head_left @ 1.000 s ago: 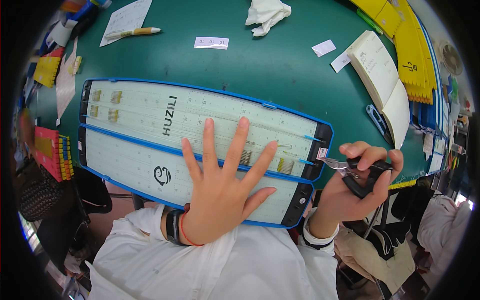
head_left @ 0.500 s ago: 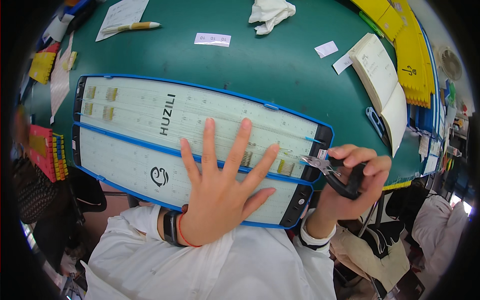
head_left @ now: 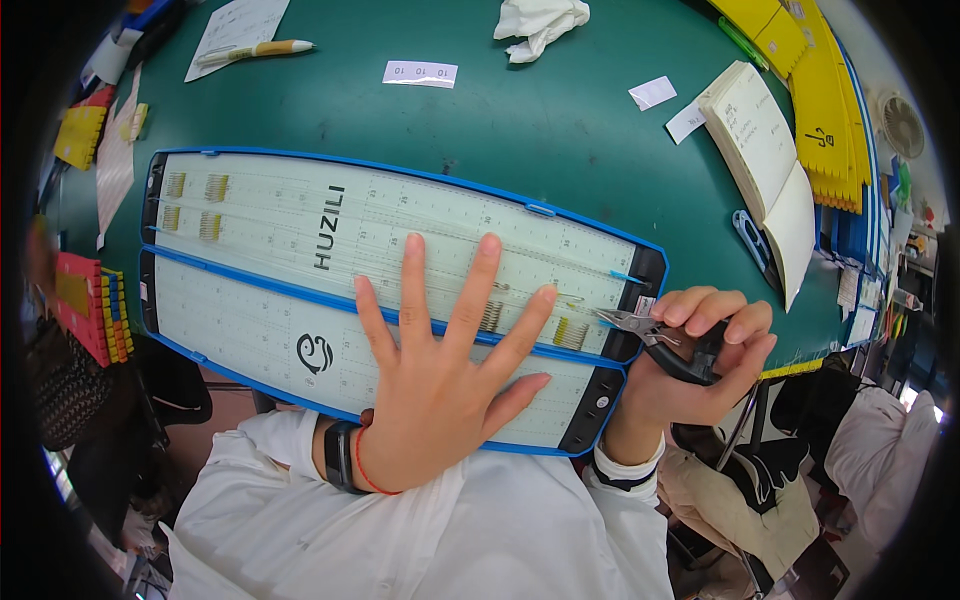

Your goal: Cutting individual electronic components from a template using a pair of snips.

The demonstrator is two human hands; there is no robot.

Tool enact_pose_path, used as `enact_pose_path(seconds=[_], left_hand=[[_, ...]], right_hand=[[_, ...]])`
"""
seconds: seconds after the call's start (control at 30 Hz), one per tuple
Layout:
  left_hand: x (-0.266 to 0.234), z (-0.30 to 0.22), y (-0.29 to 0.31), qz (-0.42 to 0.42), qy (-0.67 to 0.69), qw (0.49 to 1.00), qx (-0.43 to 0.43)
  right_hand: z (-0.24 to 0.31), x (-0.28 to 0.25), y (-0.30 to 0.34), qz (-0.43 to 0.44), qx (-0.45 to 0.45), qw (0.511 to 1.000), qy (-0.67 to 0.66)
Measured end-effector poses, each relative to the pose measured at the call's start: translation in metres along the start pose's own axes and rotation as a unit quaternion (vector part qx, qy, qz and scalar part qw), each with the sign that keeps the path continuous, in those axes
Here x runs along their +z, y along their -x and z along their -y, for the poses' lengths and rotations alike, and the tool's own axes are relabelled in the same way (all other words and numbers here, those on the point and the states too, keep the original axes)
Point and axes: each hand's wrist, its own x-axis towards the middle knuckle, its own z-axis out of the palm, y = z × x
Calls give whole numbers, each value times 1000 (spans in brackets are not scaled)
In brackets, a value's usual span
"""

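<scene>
A long blue-framed case [head_left: 225,310] lies open in front of me, its two pale ruled panels side by side. Thin fishing lines run lengthwise over the far panel. Small coiled springs [head_left: 571,332] are fixed near its right end, and more springs [head_left: 210,226] at its left end. My left hand [head_left: 435,390] lies flat with fingers spread across both panels, over the lines. Wire nippers [head_left: 682,364] with black handles are gripped in my right hand [head_left: 735,345]. Their metal jaws point left, at the case's right end beside a blue line tip; whether they touch it I cannot tell.
On the green table [head_left: 300,115] are a pen [head_left: 255,52], a paper strip [head_left: 421,74], crumpled tissue [head_left: 540,25], an open notebook [head_left: 755,150] and a blue cutter [head_left: 752,245]. Yellow cards [head_left: 830,150] stack at right; red and yellow cards [head_left: 82,305] sit at left.
My right hand has shifted slightly left, its fingers curling closer round the nippers' handles. The left hand keeps its place on the case.
</scene>
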Motion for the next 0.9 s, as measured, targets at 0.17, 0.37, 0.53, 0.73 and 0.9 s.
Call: enact_pose_path(seconds=[0.17,0.37,0.53,0.73,0.9], left_hand=[[0,0,0,-2,-1,1000,2],[-1,0,0,-1,-8,1000,-2],[0,0,-1,-1,-13,1000,4],[0,-1,-1,7,-19,1000,-3],[-1,-1,0,7,-19,1000,0]], right_hand=[[2,2,0,-5,0,1000,6],[-1,-1,2,-12,-4,1000,-8],[1,0,1,-39,3,999,-32],[1,-3,2,-11,-10,1000,0],[1,-2,2,1,-9,1000,3]])
